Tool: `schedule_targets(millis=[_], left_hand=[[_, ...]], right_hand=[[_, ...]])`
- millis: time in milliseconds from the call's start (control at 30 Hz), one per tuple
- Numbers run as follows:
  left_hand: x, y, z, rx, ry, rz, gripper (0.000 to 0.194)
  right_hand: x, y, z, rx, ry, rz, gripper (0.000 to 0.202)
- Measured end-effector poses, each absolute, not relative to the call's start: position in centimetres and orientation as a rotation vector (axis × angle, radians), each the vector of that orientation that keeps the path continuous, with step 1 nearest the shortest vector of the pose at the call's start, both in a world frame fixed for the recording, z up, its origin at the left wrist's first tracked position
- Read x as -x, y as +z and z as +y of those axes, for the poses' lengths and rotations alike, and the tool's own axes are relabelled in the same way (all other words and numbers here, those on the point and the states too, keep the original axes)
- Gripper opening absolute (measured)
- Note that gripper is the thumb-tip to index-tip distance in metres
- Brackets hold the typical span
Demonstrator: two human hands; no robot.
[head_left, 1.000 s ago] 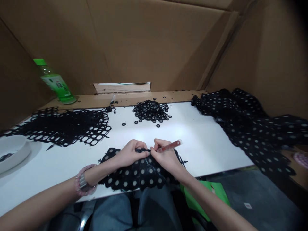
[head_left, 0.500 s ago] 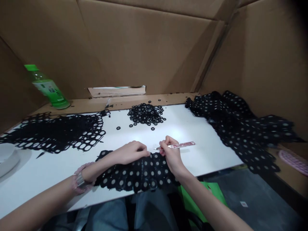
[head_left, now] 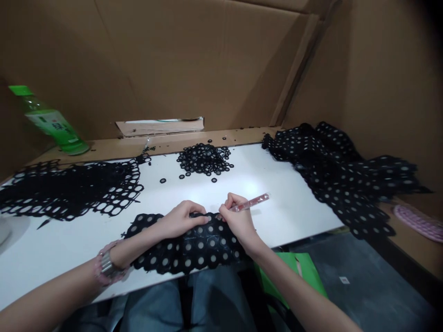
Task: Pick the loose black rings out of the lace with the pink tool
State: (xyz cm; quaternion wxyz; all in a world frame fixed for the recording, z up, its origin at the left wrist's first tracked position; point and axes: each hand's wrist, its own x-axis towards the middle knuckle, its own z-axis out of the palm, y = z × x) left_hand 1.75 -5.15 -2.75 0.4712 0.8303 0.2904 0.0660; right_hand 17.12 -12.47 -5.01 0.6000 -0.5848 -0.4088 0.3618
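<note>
My left hand (head_left: 180,218) lies on a black sheet with rows of pale dots (head_left: 194,250) at the table's front edge. Its thumb and fingers pinch the sheet's far edge. In my right hand (head_left: 238,219) is a slim pen-shaped craft knife (head_left: 255,201) with a red and clear wrapped handle slanting up to the right. The knife's tip is hidden behind my fingers at the sheet's far edge, close to my left thumb. A pile of small black rings with pale centres (head_left: 204,159) lies beyond my hands.
Black net-like sheets full of holes (head_left: 79,186) lie at left, behind part of a white bowl (head_left: 4,230). More dotted sheets (head_left: 321,170) are heaped at right. A green bottle (head_left: 57,129) leans by the cardboard wall (head_left: 194,60). A green bag (head_left: 290,272) is below the table.
The craft knife has come down to the sheet's far edge, its handle tilting up more, and its tip is now hidden. The whole view has shifted slightly.
</note>
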Motion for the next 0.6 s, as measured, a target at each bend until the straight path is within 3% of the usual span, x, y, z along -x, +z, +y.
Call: schedule_targets(millis=[600], left_hand=[[-1.67, -2.66, -5.70, -2.008, 0.230, 0.696, 0.024]], right_hand=[[-16.75, -4.47, -12.43, 1.436, 0.777, -1.189, 0.022]])
